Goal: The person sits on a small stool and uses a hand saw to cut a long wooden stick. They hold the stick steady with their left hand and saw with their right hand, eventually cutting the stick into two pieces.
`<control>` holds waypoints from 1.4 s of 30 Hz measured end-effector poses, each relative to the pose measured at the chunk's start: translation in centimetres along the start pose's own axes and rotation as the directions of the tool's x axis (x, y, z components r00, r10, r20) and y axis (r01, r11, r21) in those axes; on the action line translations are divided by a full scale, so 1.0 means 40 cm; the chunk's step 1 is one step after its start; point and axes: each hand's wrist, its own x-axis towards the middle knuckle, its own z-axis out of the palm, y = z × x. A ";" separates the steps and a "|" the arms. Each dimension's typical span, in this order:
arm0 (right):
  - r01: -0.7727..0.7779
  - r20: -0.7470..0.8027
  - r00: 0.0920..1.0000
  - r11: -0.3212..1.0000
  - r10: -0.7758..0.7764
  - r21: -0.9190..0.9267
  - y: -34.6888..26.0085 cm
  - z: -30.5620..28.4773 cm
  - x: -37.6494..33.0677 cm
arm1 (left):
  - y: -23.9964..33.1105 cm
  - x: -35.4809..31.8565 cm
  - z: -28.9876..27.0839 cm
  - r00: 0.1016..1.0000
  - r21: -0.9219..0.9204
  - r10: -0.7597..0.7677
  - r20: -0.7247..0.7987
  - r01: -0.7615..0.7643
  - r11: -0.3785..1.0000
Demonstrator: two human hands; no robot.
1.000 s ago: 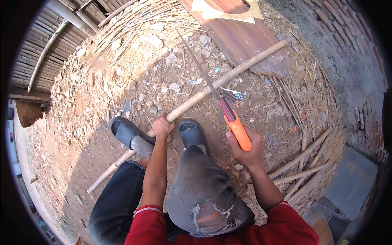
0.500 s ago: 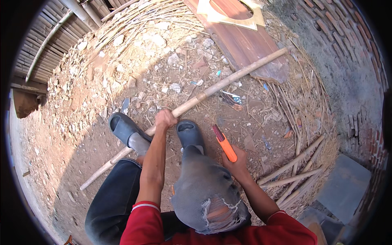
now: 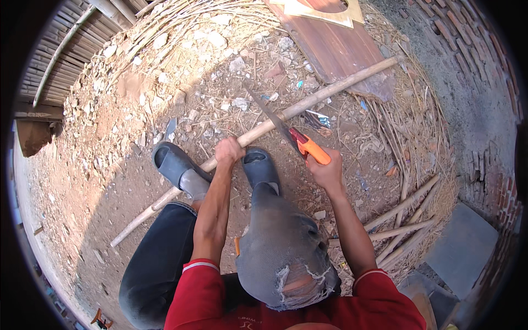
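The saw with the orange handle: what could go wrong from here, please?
The saw appears across the pole, near the left hand; if it jumps, it might cut that hand. No hand steadies the pole's far end, over the brown board, so it may shift. A slip could also strike the right foot's grey slipper.

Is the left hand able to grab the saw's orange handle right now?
Probably not as things stand: the left hand is wrapped around the pole, and the right hand holds the orange handle.
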 end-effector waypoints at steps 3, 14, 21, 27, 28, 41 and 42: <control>0.021 -0.009 1.000 0.999 -0.020 0.045 0.027 0.003 -0.090 | -0.011 -0.043 0.013 1.000 -0.037 0.017 0.013 -0.016 0.999; 0.260 -0.081 0.963 0.965 -0.259 0.009 0.392 0.128 -0.264 | -0.031 -0.028 0.056 0.989 0.000 0.083 0.122 -0.083 0.997; 0.546 0.146 0.829 0.838 -0.540 -0.005 0.444 0.215 -0.173 | -0.134 0.138 0.081 0.900 -0.136 0.178 0.399 -0.134 0.982; 0.233 -0.130 0.968 0.960 -0.213 0.157 0.359 0.218 -0.255 | -0.072 0.036 0.057 0.964 -0.034 0.196 0.182 -0.193 0.981; 0.139 -0.172 0.980 0.957 -0.097 0.254 0.307 0.197 -0.270 | -0.076 0.030 0.046 0.963 -0.006 0.146 0.226 -0.148 0.989; -0.003 0.000 1.000 1.000 0.003 -0.022 0.072 -0.081 -0.278 | -0.036 -0.039 0.023 0.995 -0.006 0.035 0.098 -0.035 0.999; -0.010 0.007 1.000 1.000 0.010 -0.002 0.077 -0.075 -0.287 | -0.043 -0.034 0.030 0.996 -0.002 0.055 0.071 -0.055 0.998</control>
